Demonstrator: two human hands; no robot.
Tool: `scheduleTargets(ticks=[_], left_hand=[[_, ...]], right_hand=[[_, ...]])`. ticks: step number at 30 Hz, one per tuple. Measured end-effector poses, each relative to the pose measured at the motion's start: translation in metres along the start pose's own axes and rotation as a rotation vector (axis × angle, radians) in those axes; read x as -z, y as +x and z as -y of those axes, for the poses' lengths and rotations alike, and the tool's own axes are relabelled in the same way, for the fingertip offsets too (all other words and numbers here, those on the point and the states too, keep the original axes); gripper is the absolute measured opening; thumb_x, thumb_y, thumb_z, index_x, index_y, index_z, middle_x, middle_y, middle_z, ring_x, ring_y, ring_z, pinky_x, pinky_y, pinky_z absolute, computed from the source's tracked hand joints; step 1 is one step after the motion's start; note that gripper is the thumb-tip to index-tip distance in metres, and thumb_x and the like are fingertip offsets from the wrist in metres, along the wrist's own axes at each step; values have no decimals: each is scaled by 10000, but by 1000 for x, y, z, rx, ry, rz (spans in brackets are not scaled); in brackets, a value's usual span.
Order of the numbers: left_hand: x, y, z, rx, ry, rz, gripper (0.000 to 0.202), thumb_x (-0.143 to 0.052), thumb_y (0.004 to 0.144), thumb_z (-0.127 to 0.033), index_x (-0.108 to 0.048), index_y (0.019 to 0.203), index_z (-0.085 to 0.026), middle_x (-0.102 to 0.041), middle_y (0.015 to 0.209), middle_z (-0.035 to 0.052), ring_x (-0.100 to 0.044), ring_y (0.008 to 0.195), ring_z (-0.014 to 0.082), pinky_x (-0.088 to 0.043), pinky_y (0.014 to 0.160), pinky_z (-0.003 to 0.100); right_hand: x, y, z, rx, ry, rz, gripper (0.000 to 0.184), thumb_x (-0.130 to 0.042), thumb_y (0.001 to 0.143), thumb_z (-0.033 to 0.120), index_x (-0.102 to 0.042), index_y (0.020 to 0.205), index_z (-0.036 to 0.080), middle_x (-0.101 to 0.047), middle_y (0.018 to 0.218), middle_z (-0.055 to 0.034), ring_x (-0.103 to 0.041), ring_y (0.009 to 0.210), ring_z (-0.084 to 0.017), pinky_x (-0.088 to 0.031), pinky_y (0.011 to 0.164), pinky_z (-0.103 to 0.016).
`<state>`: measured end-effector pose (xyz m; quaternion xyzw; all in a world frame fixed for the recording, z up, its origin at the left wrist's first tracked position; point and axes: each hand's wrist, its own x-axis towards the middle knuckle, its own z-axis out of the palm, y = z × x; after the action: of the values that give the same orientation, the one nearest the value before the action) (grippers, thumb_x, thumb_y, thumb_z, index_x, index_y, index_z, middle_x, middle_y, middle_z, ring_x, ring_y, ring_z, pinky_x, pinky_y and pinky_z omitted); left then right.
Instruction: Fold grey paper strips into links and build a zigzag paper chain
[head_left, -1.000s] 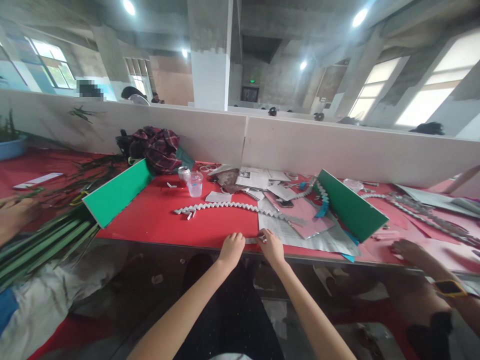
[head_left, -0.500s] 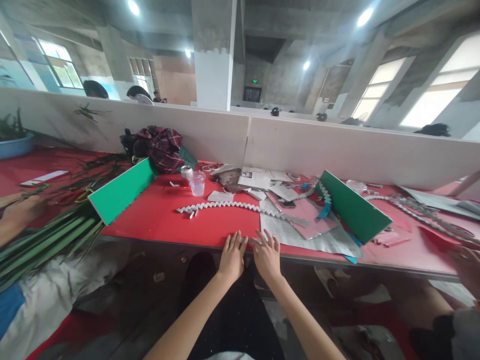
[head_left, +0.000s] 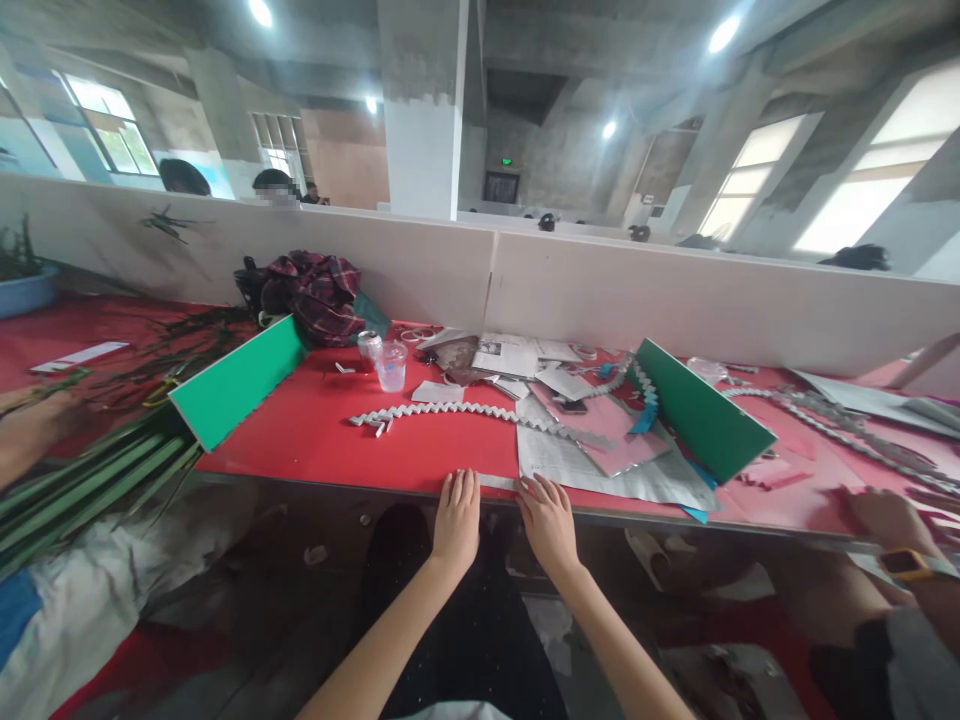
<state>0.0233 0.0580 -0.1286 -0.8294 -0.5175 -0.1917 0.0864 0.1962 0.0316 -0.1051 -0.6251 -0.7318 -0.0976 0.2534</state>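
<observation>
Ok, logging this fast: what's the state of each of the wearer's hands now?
Left hand: open, palm down, at the left end of the pale strip.
Right hand: at the strip's right end; whether it pinches it can't be told.

Looked out from the wearer's own head, above the near edge of the red table (head_left: 277, 440), facing forward with a downward tilt! Caught both forearms (head_left: 382, 630) close up, at seven and five o'clock, leading in to the left hand (head_left: 456, 520) just past six and the right hand (head_left: 550, 518) at five, a little farther off. Ran on across the red table to the white partition (head_left: 637, 280), farther out, spanning from nine round to three. Peered clean over it to the pillar (head_left: 420, 130) between eleven and twelve, well back. Went wide, too: one co-worker's hand (head_left: 41, 432) near nine, another co-worker's hand (head_left: 889, 518) towards four.
</observation>
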Motion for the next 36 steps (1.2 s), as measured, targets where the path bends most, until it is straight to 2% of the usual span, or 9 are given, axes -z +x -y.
scheduleTargets(ticks=[3,7,11,14,22,27,32,36], left_hand=[[1,2,1,-35,6,10,504,-347,863,-103,-392,1362,-158,-419,1398,157,-374,1298,276,-332,1049,438],[8,4,1,-48,28,-1,444,-384,860,-96,-488,1277,-207,-471,1342,140,-428,1243,281,-368,998,441],[22,7,1,-40,-32,-33,270,-389,886,-145,-611,1028,-203,-601,1064,103,-516,1044,248,-395,922,421],[30,10,3,-68,-87,-15,228,-391,895,-163,-615,900,-203,-592,889,69,-518,906,221,-415,826,378],[32,23,12,-3,-185,22,202,-423,899,-206,-622,867,-210,-559,871,54,-497,882,194,-399,792,331],[34,23,12,6,-130,31,203,-410,900,-199,-608,851,-197,-558,874,56,-499,891,206,-394,801,342],[33,11,12,-66,-59,32,195,-391,900,-182,-579,950,-196,-572,932,62,-505,893,211,-401,785,353],[25,5,15,-85,-68,12,217,-378,907,-176,-593,908,-203,-598,919,58,-512,903,208,-393,806,351]], right_hand=[[2,5,6,44,30,34,326,-403,884,120,-610,1101,250,-612,1130,-63,-484,1107,-231,-323,952,-387],[1,12,12,56,80,82,210,-458,857,136,-598,995,212,-619,989,-65,-521,953,-222,-368,848,-345],[-2,17,11,50,121,96,121,-485,850,152,-580,887,218,-618,925,-60,-530,895,-223,-376,792,-332],[-2,19,8,63,163,107,111,-496,847,148,-579,836,222,-625,886,-46,-543,868,-214,-384,775,-322],[5,30,-2,91,262,199,102,-548,834,189,-638,852,236,-643,892,-24,-567,869,-186,-421,766,-289],[11,39,0,105,251,256,122,-515,856,192,-633,852,222,-632,899,-27,-567,861,-173,-413,748,-261],[11,37,6,153,150,229,104,-520,838,165,-603,862,222,-620,874,-26,-548,857,-174,-394,728,-256],[6,27,9,137,142,167,68,-520,840,186,-576,860,220,-611,881,-33,-525,854,-187,-382,751,-278]])
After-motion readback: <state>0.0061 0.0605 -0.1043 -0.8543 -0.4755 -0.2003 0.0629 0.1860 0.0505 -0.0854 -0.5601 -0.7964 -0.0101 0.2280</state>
